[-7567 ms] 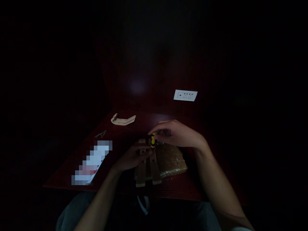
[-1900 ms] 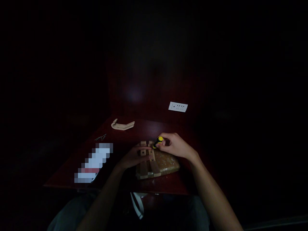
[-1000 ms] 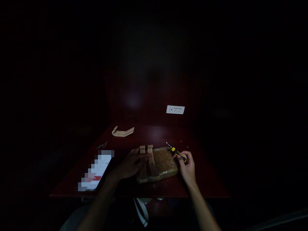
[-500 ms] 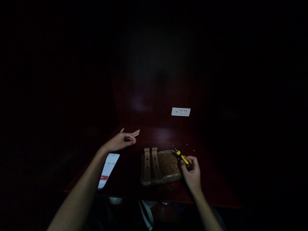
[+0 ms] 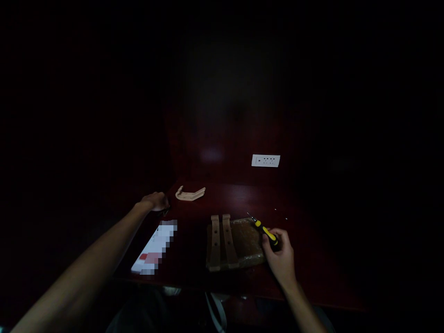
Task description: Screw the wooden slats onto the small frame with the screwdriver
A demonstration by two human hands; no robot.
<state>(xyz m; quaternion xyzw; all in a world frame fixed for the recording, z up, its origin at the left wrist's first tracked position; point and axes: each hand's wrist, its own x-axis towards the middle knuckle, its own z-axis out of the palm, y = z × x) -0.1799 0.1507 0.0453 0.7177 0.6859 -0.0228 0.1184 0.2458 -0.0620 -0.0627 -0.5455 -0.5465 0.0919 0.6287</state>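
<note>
- Since the preceding frame, your left hand (image 5: 157,201) has moved from in front of the curved wooden piece (image 5: 190,193) to the table's far left, left of centre in the frame; that piece is now uncovered.
- Left hand: fingers curled downward beside some thin metal pieces (image 5: 166,211). Shadow hides the fingertips, so you cannot tell how far apart they are or whether they grip anything.
- Right hand (image 5: 280,254), lower right of the frame: thumb and fingers closed around the yellow-and-black screwdriver (image 5: 267,233), its tip towards the upper left, near the wrapped block's (image 5: 247,238) far right corner. Contact there cannot be told.
- Two wooden strips (image 5: 215,236), lower centre, lie side by side on the block's left part, holes facing up.
- Phone (image 5: 154,247), lower left, lies just below the metal pieces.
- Handling, as a judgement: in such dim light, separate one metal piece by touch and pinch it between thumb and forefinger, clear of the phone. Steady your right wrist, lest the tip scratch the block's wrapping or nudge the unheld strips.
</note>
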